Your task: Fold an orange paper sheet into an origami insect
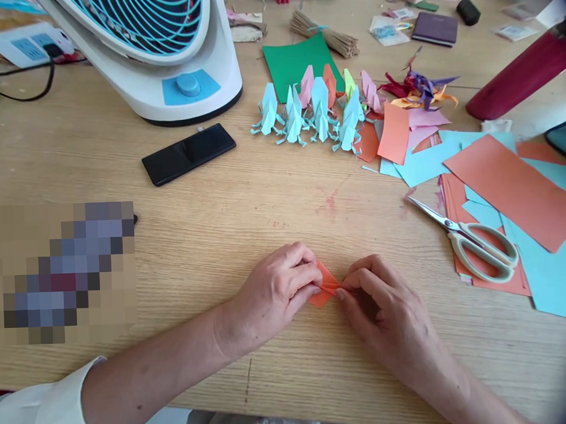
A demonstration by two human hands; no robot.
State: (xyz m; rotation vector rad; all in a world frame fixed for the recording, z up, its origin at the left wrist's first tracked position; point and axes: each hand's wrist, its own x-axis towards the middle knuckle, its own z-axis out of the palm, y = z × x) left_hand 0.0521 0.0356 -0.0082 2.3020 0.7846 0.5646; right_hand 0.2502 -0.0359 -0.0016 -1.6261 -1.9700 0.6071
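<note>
Closest in, at the near edge of the wooden table (pixel 273 194), a white sleeve (pixel 57 402) ends on the forearm of the left hand (pixel 279 286). That hand has its thumb and fingers closed together on the left part of a small folded orange paper (pixel 328 277), while the right hand (pixel 393 307) pinches the paper's narrow right end between thumb and fingertip, so the piece lies between the two hands, low over the tabletop and partly hidden by the fingers. Somewhat farther out on the right, scissors (pixel 455 226) with pale handles lie across a stack of orange paper, their blades pointing away to the left, beside light blue sheets (pixel 554 280) and under the near side of a large orange sheet (pixel 514 191). On the left is a pixelated patch whose content cannot be told, and beyond it a black phone (pixel 188 154) lies flat at a slant. Past the middle, light blue folded figures (pixel 321 115) stand in a row, with pink, orange and yellow-green ones behind them, near a green sheet (pixel 282 66). Behind the phone stands a white fan (pixel 137 81) with a blue knob; a dark red cylinder (pixel 522 74) leans into view at right. Farthest back lie a tied bundle of thin sticks (pixel 326 36) and a dark purple booklet (pixel 434 29).
</note>
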